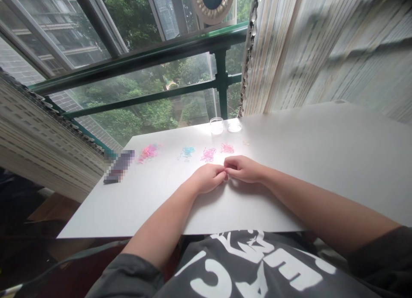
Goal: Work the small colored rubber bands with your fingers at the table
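Note:
My left hand (210, 178) and my right hand (243, 169) meet at the fingertips just above the white table. Both are closed in a pinch, and whatever sits between the fingers is too small to make out. Just beyond the hands lie a pile of pink small thin loops (208, 155) and a pile of coral-red ones (227, 148), which look like little rubber bands. Farther left is a light-blue pile (187, 152). A larger mixed pile (148, 152), mostly pink with some orange and blue, lies at the left. A few yellowish pieces (246, 142) rest to the right.
At the table's back edge stand a clear round container (216, 126) and a shallow clear lid or dish (234, 127). A dark pixelated object (119, 166) lies near the left edge of the white table (128, 216). Behind are a green railing (144, 55) and curtains (277, 53).

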A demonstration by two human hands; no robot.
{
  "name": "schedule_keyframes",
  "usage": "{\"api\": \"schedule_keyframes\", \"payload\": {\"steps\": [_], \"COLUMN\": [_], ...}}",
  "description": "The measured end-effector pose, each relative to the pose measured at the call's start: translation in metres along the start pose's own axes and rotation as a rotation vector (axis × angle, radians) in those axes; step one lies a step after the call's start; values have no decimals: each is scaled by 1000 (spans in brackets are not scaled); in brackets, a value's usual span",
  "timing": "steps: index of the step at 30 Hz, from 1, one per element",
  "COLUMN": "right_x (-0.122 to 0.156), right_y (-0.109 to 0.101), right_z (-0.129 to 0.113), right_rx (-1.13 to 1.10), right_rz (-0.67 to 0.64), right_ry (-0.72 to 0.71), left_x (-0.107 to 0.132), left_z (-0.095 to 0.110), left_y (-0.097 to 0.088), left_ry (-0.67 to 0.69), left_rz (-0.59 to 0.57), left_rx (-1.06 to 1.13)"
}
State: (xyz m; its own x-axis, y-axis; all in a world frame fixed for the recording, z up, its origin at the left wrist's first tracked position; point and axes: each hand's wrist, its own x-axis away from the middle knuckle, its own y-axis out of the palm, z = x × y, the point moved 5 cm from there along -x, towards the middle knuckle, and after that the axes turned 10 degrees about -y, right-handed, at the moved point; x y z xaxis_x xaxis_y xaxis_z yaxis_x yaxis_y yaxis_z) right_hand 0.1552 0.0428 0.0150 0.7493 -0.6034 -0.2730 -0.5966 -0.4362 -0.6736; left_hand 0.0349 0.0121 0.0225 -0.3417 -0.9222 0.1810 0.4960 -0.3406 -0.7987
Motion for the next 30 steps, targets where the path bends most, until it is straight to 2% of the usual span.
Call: {"api": "schedule_keyframes", "payload": {"steps": [30], "right_x": [0], "right_y": [-3], "right_z": [-2], "right_rx": [39], "right_rz": [0], "right_ry": [2], "left_x": [-1], "left_z": [1], "left_y": [0], "left_ry": [59], "left_rz": [10], "left_rx": [-81]}}
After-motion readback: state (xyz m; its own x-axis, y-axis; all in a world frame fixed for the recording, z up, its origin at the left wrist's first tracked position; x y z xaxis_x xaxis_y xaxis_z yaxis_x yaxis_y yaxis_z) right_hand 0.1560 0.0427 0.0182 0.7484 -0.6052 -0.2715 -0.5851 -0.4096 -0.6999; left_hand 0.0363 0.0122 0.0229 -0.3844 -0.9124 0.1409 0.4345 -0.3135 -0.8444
